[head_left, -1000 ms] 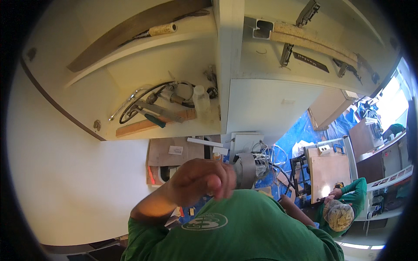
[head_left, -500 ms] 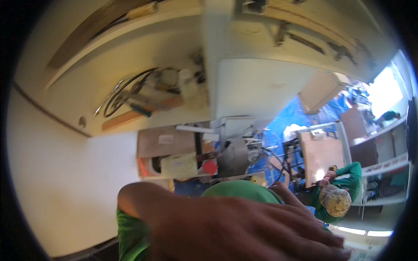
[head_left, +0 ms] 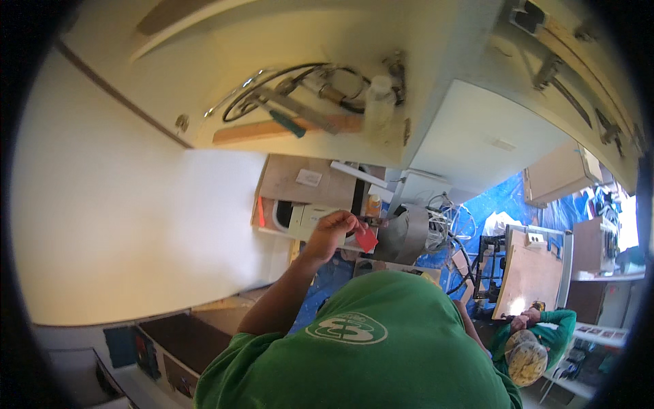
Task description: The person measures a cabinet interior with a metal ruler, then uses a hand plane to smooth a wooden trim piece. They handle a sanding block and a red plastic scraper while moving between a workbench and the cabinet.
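My left hand (head_left: 334, 230) reaches out ahead of my chest, its fingers drawn together at the upper edge of a flat red piece (head_left: 366, 240). The fingers hide part of that edge. Close to the hand lies a pale yellow-green box (head_left: 300, 221). Just right of the red piece stands a grey metal cylinder (head_left: 403, 234) with a tangle of wires at its far side. Of my right arm, only a strip shows along the right side of my green shirt (head_left: 409, 320); the hand itself is hidden.
A large white panel (head_left: 136, 232) fills the left. Above are shelves with a hose (head_left: 238, 95), a green-handled tool (head_left: 289, 125) and a clear bottle (head_left: 379, 102). Blue sheeting (head_left: 494, 198) covers the floor. At right, a person (head_left: 528, 354) in green works at a wooden board (head_left: 531, 273).
My left hand has swung down and away from close in front of the camera to the red piece. The view has shifted, showing more of my shirt; the co-worker remains at the board.
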`<state>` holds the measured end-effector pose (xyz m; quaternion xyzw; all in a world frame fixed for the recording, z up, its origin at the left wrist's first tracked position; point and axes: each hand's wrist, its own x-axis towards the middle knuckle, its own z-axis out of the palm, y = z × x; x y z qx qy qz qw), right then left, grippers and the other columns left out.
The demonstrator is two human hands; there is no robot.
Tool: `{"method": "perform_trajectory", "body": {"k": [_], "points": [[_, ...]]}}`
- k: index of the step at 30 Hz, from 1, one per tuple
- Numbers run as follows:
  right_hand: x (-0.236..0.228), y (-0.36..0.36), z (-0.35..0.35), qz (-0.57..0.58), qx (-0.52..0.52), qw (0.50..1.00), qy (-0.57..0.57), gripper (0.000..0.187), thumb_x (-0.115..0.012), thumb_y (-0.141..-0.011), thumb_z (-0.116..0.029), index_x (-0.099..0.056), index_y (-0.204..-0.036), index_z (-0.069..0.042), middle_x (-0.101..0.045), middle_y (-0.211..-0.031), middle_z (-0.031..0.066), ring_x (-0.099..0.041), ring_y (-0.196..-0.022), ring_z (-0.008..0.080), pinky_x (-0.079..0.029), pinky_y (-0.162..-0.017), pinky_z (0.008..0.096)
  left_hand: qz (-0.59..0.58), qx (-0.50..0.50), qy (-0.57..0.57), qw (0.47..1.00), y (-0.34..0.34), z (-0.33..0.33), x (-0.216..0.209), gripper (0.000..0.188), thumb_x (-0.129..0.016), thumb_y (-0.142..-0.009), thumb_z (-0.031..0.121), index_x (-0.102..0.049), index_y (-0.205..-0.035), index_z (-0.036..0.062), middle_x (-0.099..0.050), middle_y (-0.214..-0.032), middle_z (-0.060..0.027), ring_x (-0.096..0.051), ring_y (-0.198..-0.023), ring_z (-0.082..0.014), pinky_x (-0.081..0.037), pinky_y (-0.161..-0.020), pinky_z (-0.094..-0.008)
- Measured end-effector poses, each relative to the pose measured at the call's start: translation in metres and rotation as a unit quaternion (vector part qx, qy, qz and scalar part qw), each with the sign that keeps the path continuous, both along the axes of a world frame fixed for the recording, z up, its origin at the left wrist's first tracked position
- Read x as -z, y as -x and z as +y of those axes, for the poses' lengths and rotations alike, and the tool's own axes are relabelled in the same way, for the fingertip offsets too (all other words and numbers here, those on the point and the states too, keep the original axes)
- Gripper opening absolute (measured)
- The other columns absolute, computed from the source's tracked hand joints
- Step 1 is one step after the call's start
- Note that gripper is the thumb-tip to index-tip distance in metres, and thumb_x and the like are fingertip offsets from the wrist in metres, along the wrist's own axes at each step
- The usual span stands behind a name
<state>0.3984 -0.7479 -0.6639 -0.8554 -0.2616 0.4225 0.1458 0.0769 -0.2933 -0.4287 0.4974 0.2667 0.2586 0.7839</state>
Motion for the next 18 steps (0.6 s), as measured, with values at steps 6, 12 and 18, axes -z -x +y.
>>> {"method": "perform_trajectory", "body": {"k": [6, 12, 18], "points": [[0.032, -0.031, -0.026, -0.089, -0.065, 0.993, -0.052, 0.034, -0.072, -0.083, -0.028, -0.072, -0.101, 0.0, -0.07, -0.076, 0.0126, -0.067, -0.067, 0.025, -0.055, -0.065, 0.0402, 0.239, 0.129, -0.047, 0.961, 0.024, -0.051, 0.1, 0.044, -0.051, -0.103, 0.039, -0.063, -0.082, 0.0025, -0.065, -0.072, -0.0076, -0.069, -0.081, -0.0177, -0.052, -0.077, -0.0324], [-0.05, -0.022, 0.046, -0.008, -0.002, 0.999, 0.032, 0.039, -0.072, -0.086, -0.025, -0.067, -0.114, 0.001, -0.07, -0.076, 0.0114, -0.066, -0.061, 0.0205, -0.053, -0.053, 0.0346, 0.395, 0.121, -0.137, 0.901, 0.086, -0.078, 0.186, 0.056, -0.061, -0.093, 0.057, -0.07, -0.083, 0.0028, -0.067, -0.074, -0.01, -0.065, -0.071, -0.0186, -0.05, -0.067, -0.0343], [-0.055, -0.016, 0.034, -0.001, 0.026, 1.0, 0.018, 0.043, -0.071, -0.088, -0.024, -0.063, -0.121, 0.002, -0.069, -0.079, 0.0104, -0.064, -0.06, 0.018, -0.052, -0.053, 0.0342, 0.449, 0.078, -0.107, 0.883, 0.168, -0.107, 0.262, 0.044, -0.076, -0.083, 0.044, -0.068, -0.083, 0.0013, -0.064, -0.069, -0.0102, -0.061, -0.066, -0.0203, -0.049, -0.061, -0.0377]]}}
